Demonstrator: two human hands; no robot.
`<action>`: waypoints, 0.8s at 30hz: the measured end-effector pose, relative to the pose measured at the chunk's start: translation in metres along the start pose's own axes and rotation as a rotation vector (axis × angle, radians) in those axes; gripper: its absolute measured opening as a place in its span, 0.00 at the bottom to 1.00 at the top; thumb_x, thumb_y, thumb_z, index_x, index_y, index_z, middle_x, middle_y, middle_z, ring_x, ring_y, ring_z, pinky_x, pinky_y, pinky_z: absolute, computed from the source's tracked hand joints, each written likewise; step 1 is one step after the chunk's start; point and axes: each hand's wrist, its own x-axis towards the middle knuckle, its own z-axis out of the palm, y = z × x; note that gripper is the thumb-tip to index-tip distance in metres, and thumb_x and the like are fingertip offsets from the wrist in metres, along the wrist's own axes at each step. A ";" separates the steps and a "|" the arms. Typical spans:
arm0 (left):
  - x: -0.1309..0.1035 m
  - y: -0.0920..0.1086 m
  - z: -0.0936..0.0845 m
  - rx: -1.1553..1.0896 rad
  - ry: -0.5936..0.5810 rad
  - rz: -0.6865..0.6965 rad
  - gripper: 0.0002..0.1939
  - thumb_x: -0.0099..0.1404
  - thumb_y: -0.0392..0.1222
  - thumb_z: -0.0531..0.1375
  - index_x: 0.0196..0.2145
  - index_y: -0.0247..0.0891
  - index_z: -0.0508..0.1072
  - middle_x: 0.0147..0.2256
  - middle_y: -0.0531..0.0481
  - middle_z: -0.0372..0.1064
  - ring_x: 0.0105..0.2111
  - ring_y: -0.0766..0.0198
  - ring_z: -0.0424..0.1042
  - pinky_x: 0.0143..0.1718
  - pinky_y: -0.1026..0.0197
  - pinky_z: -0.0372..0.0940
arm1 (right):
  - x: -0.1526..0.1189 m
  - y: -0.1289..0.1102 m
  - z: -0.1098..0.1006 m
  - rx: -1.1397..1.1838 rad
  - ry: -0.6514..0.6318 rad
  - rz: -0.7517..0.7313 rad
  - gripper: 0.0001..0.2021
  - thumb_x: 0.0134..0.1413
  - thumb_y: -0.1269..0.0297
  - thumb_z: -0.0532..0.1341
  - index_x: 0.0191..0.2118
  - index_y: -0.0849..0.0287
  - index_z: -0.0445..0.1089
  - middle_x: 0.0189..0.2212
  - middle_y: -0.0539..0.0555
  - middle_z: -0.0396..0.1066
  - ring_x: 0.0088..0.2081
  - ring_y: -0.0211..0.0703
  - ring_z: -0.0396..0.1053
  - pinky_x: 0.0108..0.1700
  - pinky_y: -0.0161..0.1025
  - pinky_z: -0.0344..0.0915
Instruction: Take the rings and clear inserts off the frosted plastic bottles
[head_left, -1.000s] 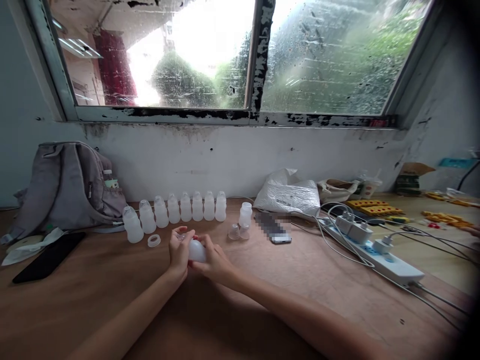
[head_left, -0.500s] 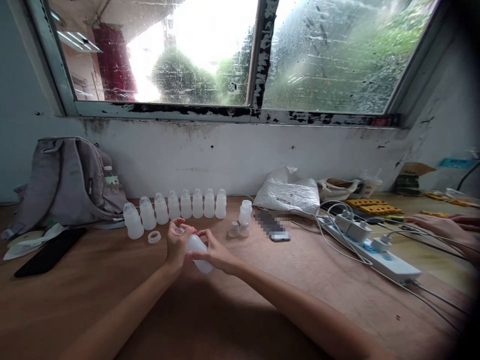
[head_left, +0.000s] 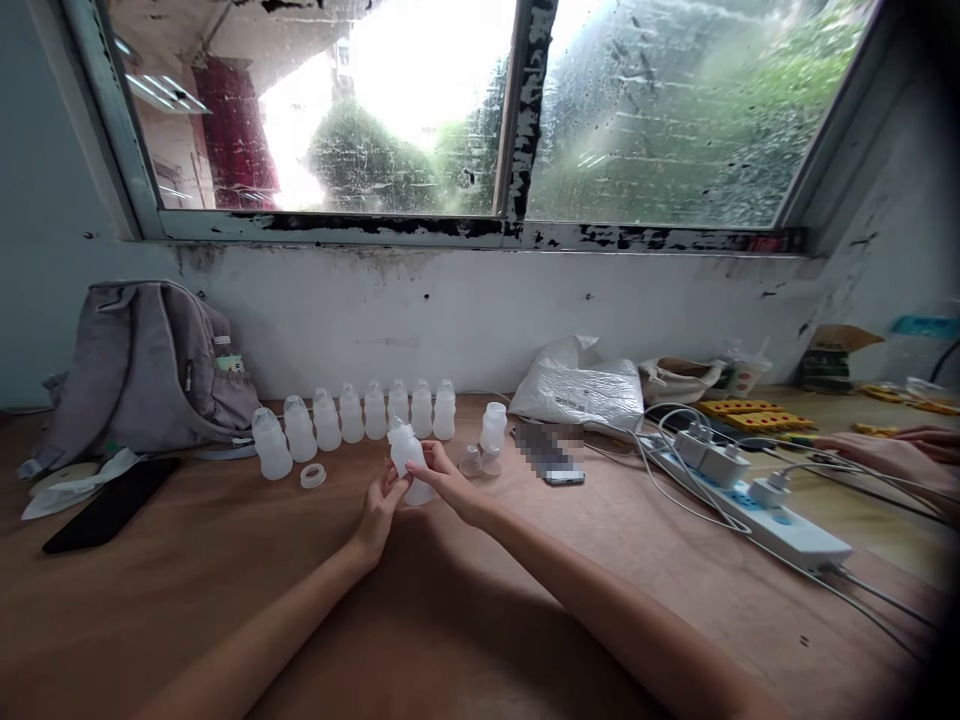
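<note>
Between both hands I hold a frosted white baby bottle (head_left: 406, 447), roughly upright with its clear tip tilted a little left. My left hand (head_left: 380, 505) grips its lower left side, fingers closed on it. From the right, my right hand (head_left: 444, 475) wraps its side with the thumb across the front. Behind stands a row of similar capped baby bottles (head_left: 351, 412). A loose white ring (head_left: 313, 476) lies to the left on the table. Right of my hands are an uncapped bottle (head_left: 493, 428) and two small clear caps (head_left: 480, 460).
A grey backpack (head_left: 142, 370) and a black phone (head_left: 112, 505) lie on the left. To the right are a silver pouch (head_left: 577, 385), a partly blurred phone (head_left: 562, 477) and a power strip (head_left: 795, 535) with cables. Another person's hand (head_left: 877, 455) is at the far right.
The bottle in my hands has gone from tilted to nearly upright and slightly farther from me. My left hand has shifted from its top down to its lower side.
</note>
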 end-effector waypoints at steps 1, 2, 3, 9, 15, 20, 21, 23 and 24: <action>0.001 0.000 -0.002 0.006 0.011 0.010 0.19 0.54 0.43 0.58 0.43 0.38 0.65 0.45 0.45 0.66 0.48 0.55 0.62 0.46 0.59 0.58 | 0.001 0.000 -0.001 -0.040 0.002 -0.003 0.23 0.45 0.54 0.58 0.46 0.58 0.57 0.37 0.52 0.65 0.38 0.40 0.63 0.39 0.36 0.60; 0.002 -0.001 -0.003 0.017 0.035 0.023 0.19 0.53 0.42 0.58 0.44 0.38 0.65 0.45 0.45 0.65 0.47 0.55 0.63 0.46 0.58 0.59 | 0.001 0.000 -0.003 -0.089 -0.005 -0.004 0.21 0.45 0.54 0.58 0.45 0.58 0.59 0.36 0.52 0.65 0.39 0.40 0.63 0.38 0.36 0.59; 0.003 -0.002 -0.005 0.034 0.061 0.035 0.20 0.52 0.42 0.59 0.44 0.38 0.64 0.45 0.45 0.65 0.47 0.55 0.63 0.45 0.58 0.59 | 0.002 0.000 -0.006 -0.142 -0.020 -0.007 0.20 0.46 0.54 0.58 0.44 0.59 0.61 0.36 0.52 0.66 0.39 0.41 0.63 0.37 0.35 0.59; 0.008 -0.010 -0.013 0.173 0.128 0.084 0.27 0.47 0.41 0.64 0.45 0.38 0.62 0.42 0.44 0.66 0.43 0.56 0.66 0.43 0.57 0.60 | 0.014 -0.005 -0.043 -0.678 -0.047 -0.118 0.15 0.50 0.59 0.55 0.42 0.60 0.67 0.37 0.55 0.68 0.36 0.41 0.64 0.34 0.35 0.60; 0.008 -0.011 -0.017 0.278 0.135 0.050 0.25 0.43 0.41 0.65 0.42 0.37 0.68 0.42 0.44 0.66 0.43 0.54 0.64 0.42 0.59 0.60 | 0.019 -0.008 -0.099 -1.250 0.205 -0.130 0.11 0.47 0.67 0.56 0.38 0.59 0.70 0.37 0.57 0.69 0.43 0.49 0.60 0.44 0.44 0.54; 0.008 -0.007 -0.017 0.266 0.096 0.055 0.23 0.46 0.42 0.63 0.42 0.39 0.68 0.39 0.46 0.68 0.39 0.57 0.67 0.39 0.61 0.60 | 0.019 0.005 -0.105 -1.267 0.174 -0.105 0.10 0.41 0.70 0.60 0.34 0.57 0.72 0.28 0.56 0.72 0.42 0.53 0.62 0.44 0.48 0.52; 0.009 -0.007 -0.018 0.268 0.086 0.051 0.23 0.46 0.42 0.63 0.43 0.39 0.68 0.38 0.46 0.68 0.38 0.58 0.67 0.37 0.61 0.61 | 0.019 0.006 -0.103 -1.256 0.179 -0.105 0.09 0.42 0.69 0.60 0.33 0.58 0.72 0.26 0.56 0.72 0.40 0.52 0.62 0.44 0.47 0.53; 0.011 -0.008 -0.020 0.286 0.071 0.049 0.24 0.46 0.43 0.63 0.43 0.39 0.67 0.37 0.46 0.68 0.35 0.58 0.67 0.35 0.61 0.62 | 0.021 0.004 -0.101 -1.215 0.203 -0.113 0.09 0.45 0.66 0.58 0.34 0.59 0.72 0.27 0.56 0.71 0.38 0.49 0.64 0.41 0.44 0.56; 0.011 -0.008 -0.022 0.299 0.061 0.050 0.24 0.47 0.43 0.63 0.43 0.39 0.67 0.37 0.46 0.68 0.35 0.58 0.67 0.35 0.61 0.62 | 0.021 0.001 -0.100 -1.196 0.219 -0.121 0.10 0.48 0.64 0.56 0.37 0.59 0.70 0.29 0.56 0.71 0.36 0.46 0.65 0.40 0.42 0.57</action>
